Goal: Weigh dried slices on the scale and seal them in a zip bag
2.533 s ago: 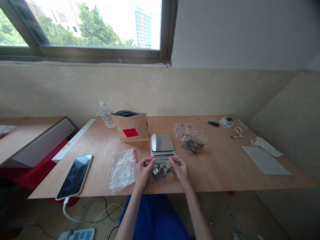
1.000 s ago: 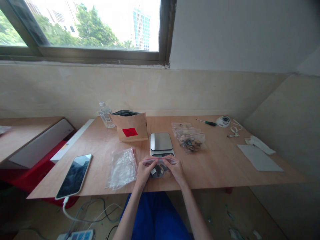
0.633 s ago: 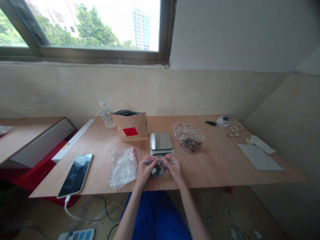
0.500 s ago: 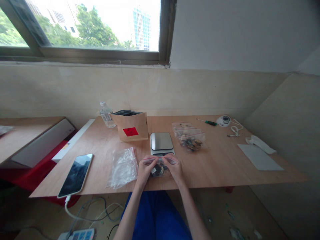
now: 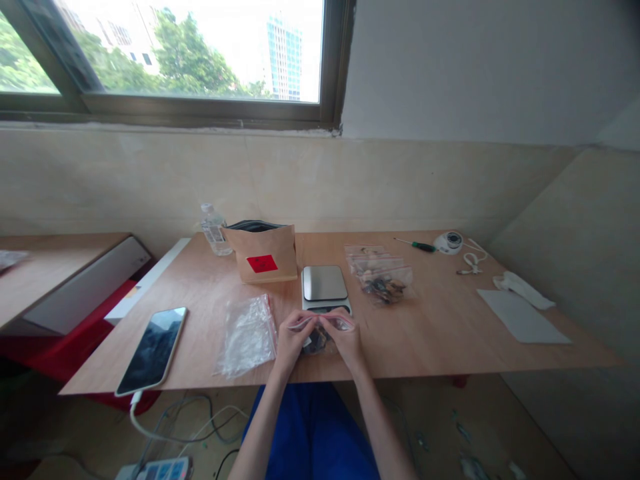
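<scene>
Between my hands is a clear zip-lock bag [image 5: 317, 344] with dark, dried-looking pieces inside, close to the table's front edge. My left hand [image 5: 292, 337] pinches its red-lined top edge on the left side. On the same edge, my right hand [image 5: 346, 337] pinches from the right, and the fingertips of both hands nearly meet in the middle. Just behind the bag stands a digital scale [image 5: 325, 283] with a bare metal plate; my hands partly hide its front. Left of my left hand lies a pile of flat clear zip-lock bags [image 5: 247, 337].
Several filled zip-lock bags [image 5: 383, 279] lie right of the scale. A brown paper pouch [image 5: 265, 257] stands open behind, beside a plastic bottle [image 5: 215, 230]. A cabled phone [image 5: 153, 350] lies left. At the far right are a screwdriver [image 5: 423, 246], a camera [image 5: 449, 243] and white paper [image 5: 523, 317].
My fingertips have come closer together at the middle of the bag's top edge, the right hand shifting slightly left. The bag stays in both hands.
</scene>
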A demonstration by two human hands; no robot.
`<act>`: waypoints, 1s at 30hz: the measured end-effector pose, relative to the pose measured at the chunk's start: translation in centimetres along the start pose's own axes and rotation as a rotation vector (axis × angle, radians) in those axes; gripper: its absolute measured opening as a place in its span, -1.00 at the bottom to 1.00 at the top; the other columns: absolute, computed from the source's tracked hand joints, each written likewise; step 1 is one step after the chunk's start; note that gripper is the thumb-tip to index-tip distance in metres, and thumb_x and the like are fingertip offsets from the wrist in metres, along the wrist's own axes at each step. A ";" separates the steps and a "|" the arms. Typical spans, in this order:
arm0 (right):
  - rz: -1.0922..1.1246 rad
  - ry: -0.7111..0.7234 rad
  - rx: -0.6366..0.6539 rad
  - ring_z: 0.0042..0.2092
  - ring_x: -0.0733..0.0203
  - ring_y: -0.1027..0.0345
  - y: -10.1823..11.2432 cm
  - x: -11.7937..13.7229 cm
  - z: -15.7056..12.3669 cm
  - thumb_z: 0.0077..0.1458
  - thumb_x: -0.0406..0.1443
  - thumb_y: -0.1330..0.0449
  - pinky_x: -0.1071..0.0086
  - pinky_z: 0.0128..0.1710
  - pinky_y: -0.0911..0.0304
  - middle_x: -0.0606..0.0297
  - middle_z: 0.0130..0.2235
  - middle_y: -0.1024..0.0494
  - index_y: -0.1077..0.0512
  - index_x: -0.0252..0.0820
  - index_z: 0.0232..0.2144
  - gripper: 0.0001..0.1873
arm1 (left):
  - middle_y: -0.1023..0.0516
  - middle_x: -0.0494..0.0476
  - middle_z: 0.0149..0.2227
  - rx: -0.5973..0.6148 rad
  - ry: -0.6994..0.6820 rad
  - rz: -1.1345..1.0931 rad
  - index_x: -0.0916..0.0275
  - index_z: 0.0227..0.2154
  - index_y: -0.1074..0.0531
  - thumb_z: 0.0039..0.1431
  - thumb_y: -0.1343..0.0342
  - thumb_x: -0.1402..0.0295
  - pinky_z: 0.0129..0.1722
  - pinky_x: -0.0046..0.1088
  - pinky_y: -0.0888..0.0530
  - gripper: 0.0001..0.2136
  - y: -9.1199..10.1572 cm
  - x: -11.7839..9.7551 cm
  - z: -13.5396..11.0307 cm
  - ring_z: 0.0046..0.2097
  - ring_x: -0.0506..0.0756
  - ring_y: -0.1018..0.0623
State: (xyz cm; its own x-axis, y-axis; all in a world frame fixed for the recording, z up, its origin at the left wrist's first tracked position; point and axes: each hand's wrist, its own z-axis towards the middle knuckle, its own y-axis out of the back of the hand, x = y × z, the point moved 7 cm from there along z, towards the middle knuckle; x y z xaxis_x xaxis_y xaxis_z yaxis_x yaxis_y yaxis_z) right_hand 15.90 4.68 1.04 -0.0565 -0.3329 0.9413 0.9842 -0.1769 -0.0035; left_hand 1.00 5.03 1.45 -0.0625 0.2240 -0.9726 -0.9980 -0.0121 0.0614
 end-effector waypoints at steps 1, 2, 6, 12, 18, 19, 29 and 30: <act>-0.008 0.005 -0.005 -0.34 0.25 -0.34 -0.1 0.0 0.0 -0.03 -0.25 -0.26 0.42 -0.36 -0.29 0.30 -0.42 -0.44 -0.49 -0.17 -0.50 -0.89 | -0.56 0.12 -0.37 -0.002 0.002 0.004 0.25 -0.41 -0.52 0.03 -0.17 0.26 -0.26 -0.47 -0.39 -0.84 0.0 0.2 0.0 -0.28 0.08 -0.52; -0.017 0.009 -0.011 -0.34 0.25 -0.34 -0.2 0.1 -0.1 -0.03 -0.25 -0.25 0.42 -0.37 -0.28 0.30 -0.42 -0.43 -0.48 -0.17 -0.50 -0.89 | -0.55 0.11 -0.38 -0.005 0.005 0.011 0.25 -0.41 -0.52 0.02 -0.17 0.26 -0.27 -0.48 -0.39 -0.84 0.0 0.3 0.1 -0.29 0.08 -0.52; -0.037 0.022 -0.042 -0.36 0.25 -0.35 -0.3 0.4 -0.3 -0.02 -0.26 -0.24 0.42 -0.37 -0.28 0.30 -0.41 -0.41 -0.44 -0.18 -0.50 -0.89 | -0.54 0.10 -0.41 -0.022 0.028 0.012 0.27 -0.43 -0.50 -0.01 -0.19 0.25 -0.32 -0.50 -0.39 -0.83 0.0 0.8 0.1 -0.34 0.06 -0.51; -0.031 -0.030 -0.034 -0.31 0.23 -0.35 -0.1 0.1 -0.3 0.01 -0.18 -0.23 0.40 -0.32 -0.29 0.28 -0.40 -0.43 -0.50 -0.19 -0.47 -0.81 | -0.55 0.11 -0.43 -0.011 0.106 -0.091 0.29 -0.44 -0.53 0.02 -0.18 0.22 -0.35 -0.51 -0.38 -0.79 0.3 0.6 -0.3 -0.34 0.07 -0.50; -0.079 -0.010 -0.077 -0.33 0.23 -0.35 0.4 -0.1 -0.4 0.09 -0.15 -0.16 0.40 -0.32 -0.28 0.27 -0.41 -0.44 -0.49 -0.23 -0.45 -0.74 | -0.52 0.10 -0.48 -0.061 0.107 -0.111 0.32 -0.45 -0.57 0.03 -0.16 0.19 -0.47 -0.54 -0.31 -0.74 0.5 0.5 -0.3 -0.43 0.02 -0.45; -0.091 0.000 -0.090 -0.33 0.23 -0.35 0.4 0.0 -0.4 0.09 -0.15 -0.16 0.40 -0.32 -0.28 0.27 -0.41 -0.44 -0.48 -0.23 -0.47 -0.74 | -0.50 0.08 -0.51 -0.065 0.111 -0.121 0.32 -0.46 -0.57 0.02 -0.18 0.19 -0.50 -0.55 -0.29 -0.75 0.5 0.6 -0.3 -0.47 0.01 -0.43; -0.258 -0.059 -0.157 -0.42 0.18 -0.40 5.4 0.8 0.1 0.16 0.02 0.04 0.38 -0.38 -0.31 0.19 -0.48 -0.53 -0.53 -0.25 -0.33 -0.48 | -0.46 0.06 -0.56 -0.158 0.205 -0.275 0.33 -0.34 -0.54 0.14 0.03 0.03 -0.58 -0.58 -0.21 -0.56 1.8 2.4 -0.5 -0.57 -0.05 -0.32; -0.285 -0.085 -0.236 -0.44 0.16 -0.40 7.2 0.8 0.4 0.13 0.07 0.04 0.37 -0.40 -0.30 0.18 -0.50 -0.53 -0.53 -0.27 -0.36 -0.43 | -0.46 0.06 -0.56 -0.157 0.199 -0.282 0.32 -0.35 -0.54 0.15 0.04 0.03 -0.59 -0.58 -0.20 -0.56 1.9 2.3 -0.5 -0.57 -0.05 -0.32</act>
State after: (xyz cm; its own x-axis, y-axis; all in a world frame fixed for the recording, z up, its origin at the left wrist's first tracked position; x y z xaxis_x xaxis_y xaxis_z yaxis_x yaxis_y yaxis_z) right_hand 23.04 3.52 1.87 -0.2983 -0.1636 0.9404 0.8648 -0.4632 0.1937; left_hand -1.03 5.06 -0.80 0.2309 0.0463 -0.9719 -0.9633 -0.1297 -0.2351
